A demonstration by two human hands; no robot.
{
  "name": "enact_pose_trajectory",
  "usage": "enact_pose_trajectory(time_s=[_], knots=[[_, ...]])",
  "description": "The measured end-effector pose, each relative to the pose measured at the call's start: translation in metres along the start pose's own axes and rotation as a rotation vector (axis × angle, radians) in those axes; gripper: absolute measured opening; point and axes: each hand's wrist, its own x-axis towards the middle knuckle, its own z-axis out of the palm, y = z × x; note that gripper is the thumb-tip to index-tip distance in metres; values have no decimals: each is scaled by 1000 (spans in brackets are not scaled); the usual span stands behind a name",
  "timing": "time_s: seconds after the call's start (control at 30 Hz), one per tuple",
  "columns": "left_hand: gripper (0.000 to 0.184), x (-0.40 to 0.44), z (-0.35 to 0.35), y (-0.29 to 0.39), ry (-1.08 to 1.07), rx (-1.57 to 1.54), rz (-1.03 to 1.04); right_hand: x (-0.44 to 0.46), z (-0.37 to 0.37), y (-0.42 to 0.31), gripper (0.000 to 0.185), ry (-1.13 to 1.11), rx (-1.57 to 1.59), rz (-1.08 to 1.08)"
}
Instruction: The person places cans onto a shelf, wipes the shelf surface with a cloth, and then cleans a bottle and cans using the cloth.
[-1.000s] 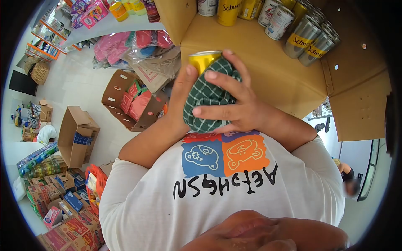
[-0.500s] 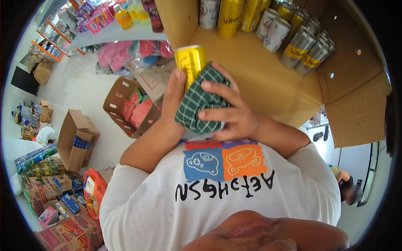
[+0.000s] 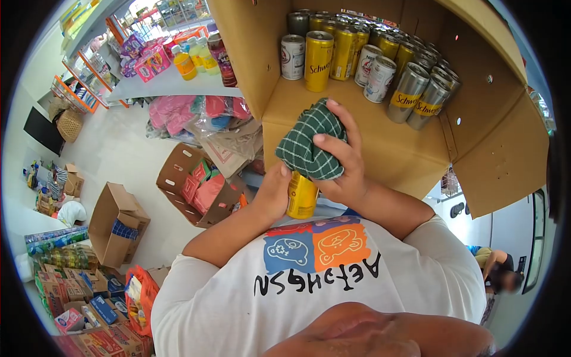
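Observation:
A yellow can (image 3: 301, 196) is held in front of my chest, its lower part showing below a green checked cloth (image 3: 311, 141). The cloth covers the can's upper end. My left hand (image 3: 275, 191), at the left of the picture, has its fingers closed around the can's side. On the right of the picture, my right hand (image 3: 347, 156) grips the bunched cloth over the can. Behind both hands stands a cardboard box (image 3: 357, 140) on its side, with yellow, silver and white cans (image 3: 319, 61) upright in it.
A white shelf (image 3: 172, 83) with bottles stands at the upper left. Below it lie bagged pink items (image 3: 178, 116) and an open carton (image 3: 175, 178). Another carton (image 3: 110, 229) and stacked boxes (image 3: 89, 297) are at the left. A person (image 3: 496, 265) is at the far right.
The can has turned so that its bare part points down instead of up, and the cloth has moved over its upper end. More cans in the box have come into view.

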Motion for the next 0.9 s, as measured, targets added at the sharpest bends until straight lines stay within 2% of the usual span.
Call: enact_pose_trajectory(time_s=[0.03,0.17,0.23,0.3,0.33,0.37,0.4,0.47,0.5,0.53,0.6,0.63,0.67,0.73,0.77,0.8,0.87,0.9], knots=[[56,1,-2,3,-47,-85,22,0,0,1,54,-32,13,-15],[55,2,6,15,-15,-135,61,-2,-3,1,57,-60,-3,0],[63,2,7,20,48,57,-40,-6,-4,4,56,-37,24,32],[62,2,7,17,52,-67,-36,-11,-7,14,55,-10,49,62],[60,3,6,15,58,-191,-32,-14,-9,23,52,67,139,201],[58,7,2,14,50,-147,38,-13,-9,25,50,145,228,342],[58,9,1,14,54,-150,33,-12,-9,21,50,145,228,349],[56,11,0,15,178,-191,97,-4,-7,10,45,407,434,484],[60,12,-3,12,199,-159,101,-13,-10,16,46,335,449,350],[60,12,-2,11,199,-161,99,-13,-10,12,46,335,448,352],[67,11,7,12,171,-332,16,-14,-11,-2,53,-237,129,41],[75,2,12,19,120,-282,-96,-19,-6,-4,53,-237,128,43],[75,2,11,16,120,-282,-98,-24,2,-5,58,-239,130,28],[80,3,6,7,-11,-189,-58,-28,8,-2,62,-243,133,13],[74,6,6,6,-68,-116,57,-27,9,1,63,-174,136,-10],[74,5,6,9,-64,-116,55,-27,10,3,63,-102,139,-31],[79,2,9,16,-67,578,155,-23,10,1,65,-43,112,-42],[84,4,12,14,-58,436,115,-21,12,2,67,28,177,-36]])
